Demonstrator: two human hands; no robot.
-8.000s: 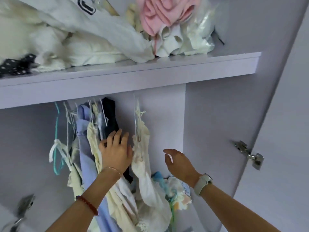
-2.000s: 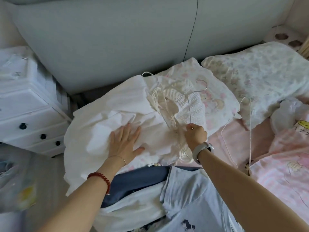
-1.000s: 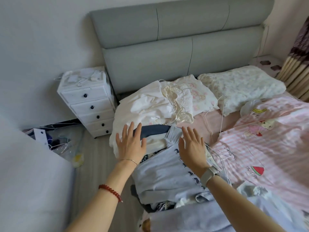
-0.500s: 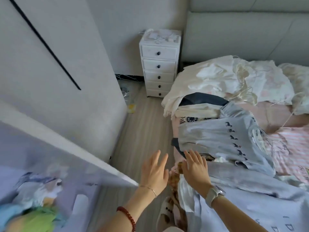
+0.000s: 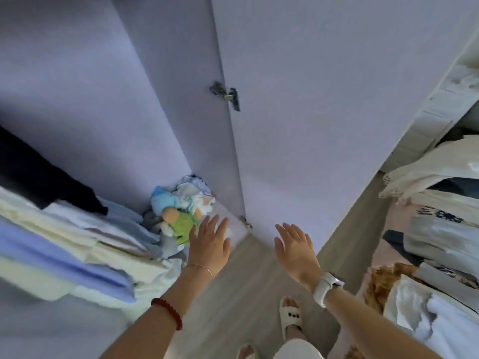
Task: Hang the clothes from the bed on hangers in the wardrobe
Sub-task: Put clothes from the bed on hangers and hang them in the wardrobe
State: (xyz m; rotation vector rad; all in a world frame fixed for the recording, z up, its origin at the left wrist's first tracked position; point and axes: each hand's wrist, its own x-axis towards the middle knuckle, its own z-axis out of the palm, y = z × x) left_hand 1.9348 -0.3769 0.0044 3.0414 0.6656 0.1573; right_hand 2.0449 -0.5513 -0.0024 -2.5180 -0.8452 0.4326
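Head view: the left hand (image 5: 209, 246) and right hand (image 5: 295, 251) are both held out with fingers spread, holding nothing, above the floor (image 5: 248, 286) before the open wardrobe (image 5: 155, 104). Hung clothes (image 5: 77, 244) fill the wardrobe's left side. More clothes (image 5: 440, 237) lie piled along the near edge of the bed (image 5: 396, 218), at the right.

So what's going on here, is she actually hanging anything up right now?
Not at this moment. A person stands at the open wardrobe door, both hands empty: the left hand and right hand are spread open above the floor, holding nothing. Clothes already hang in the wardrobe, with a heap of small colourful items in its corner. A pile of clothes waits on the bed at the right.
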